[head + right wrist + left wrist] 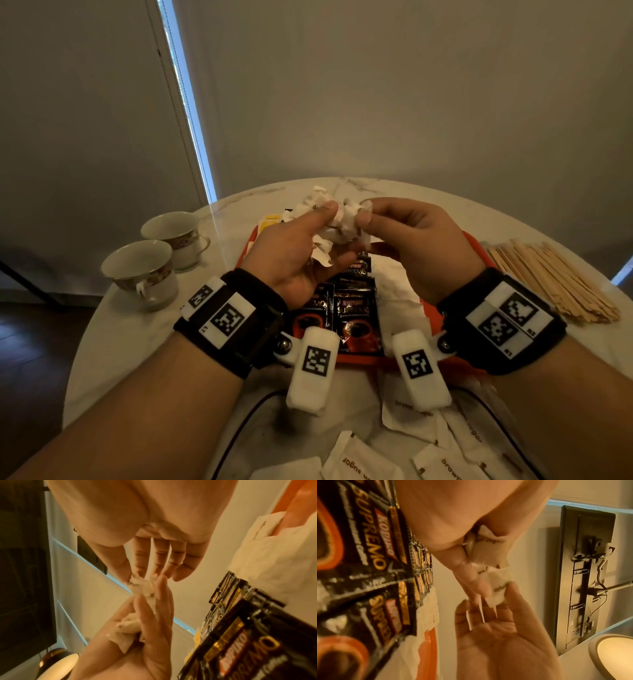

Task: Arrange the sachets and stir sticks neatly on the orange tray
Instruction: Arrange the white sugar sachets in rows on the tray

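Both hands are raised above the orange tray (478, 251), sharing a bunch of white sugar sachets (342, 219). My left hand (301, 246) cups the bunch from below with its thumb pressed on top. My right hand (394, 226) pinches sachets at the bunch's right end between thumb and fingers. The white sachets (489, 555) show between the fingers in the left wrist view, and the same sachets (142, 586) in the right wrist view. Black coffee sachets (352, 308) lie in rows on the tray below the hands. Wooden stir sticks (548, 281) lie in a pile right of the tray.
Two teacups (144, 270) stand at the table's left side. Loose white brown-sugar sachets (411, 421) lie on the marble table near its front edge. A yellow sachet (269, 221) sits at the tray's far left corner. White paper (400, 294) lies on the tray's right half.
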`<state>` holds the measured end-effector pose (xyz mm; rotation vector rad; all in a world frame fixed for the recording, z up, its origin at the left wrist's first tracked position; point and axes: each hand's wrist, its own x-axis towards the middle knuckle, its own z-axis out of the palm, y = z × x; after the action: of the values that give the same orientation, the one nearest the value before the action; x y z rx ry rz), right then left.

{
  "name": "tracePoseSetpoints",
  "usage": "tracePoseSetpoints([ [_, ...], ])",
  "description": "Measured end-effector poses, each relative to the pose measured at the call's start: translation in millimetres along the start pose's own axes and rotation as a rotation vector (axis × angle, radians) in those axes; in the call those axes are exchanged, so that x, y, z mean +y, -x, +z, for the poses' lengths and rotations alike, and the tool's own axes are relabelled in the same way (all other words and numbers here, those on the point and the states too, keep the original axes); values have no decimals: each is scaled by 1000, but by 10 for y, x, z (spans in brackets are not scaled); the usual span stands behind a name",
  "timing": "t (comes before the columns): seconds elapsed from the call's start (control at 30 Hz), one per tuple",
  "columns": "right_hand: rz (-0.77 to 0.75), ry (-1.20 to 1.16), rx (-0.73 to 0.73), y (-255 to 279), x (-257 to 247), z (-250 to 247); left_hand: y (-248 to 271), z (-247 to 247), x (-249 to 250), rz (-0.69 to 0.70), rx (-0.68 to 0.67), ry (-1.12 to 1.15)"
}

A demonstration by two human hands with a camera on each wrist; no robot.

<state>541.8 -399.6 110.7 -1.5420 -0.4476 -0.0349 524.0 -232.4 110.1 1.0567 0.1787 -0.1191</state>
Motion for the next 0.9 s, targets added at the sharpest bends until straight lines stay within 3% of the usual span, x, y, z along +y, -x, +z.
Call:
tracePoseSetpoints([
  [0.13, 159, -175, 63, -7, -7, -16, -17, -24, 6, 20, 44, -29],
  [0.33, 221, -30, 28, 36, 64, -44, 52, -19, -21, 107, -82, -200],
  [0.47, 264, -52, 50, 47, 57, -67, 46, -24, -24, 104, -27, -210],
  [0.67, 136, 98, 24, 81, 62, -62, 29, -14, -62, 136, 1, -253],
  [0.77, 98, 96, 29, 78, 53, -111, 1, -20, -34, 129, 48, -157],
  [0.9, 92, 169, -49, 98, 45, -124, 20, -18, -43, 115, -52, -133],
])
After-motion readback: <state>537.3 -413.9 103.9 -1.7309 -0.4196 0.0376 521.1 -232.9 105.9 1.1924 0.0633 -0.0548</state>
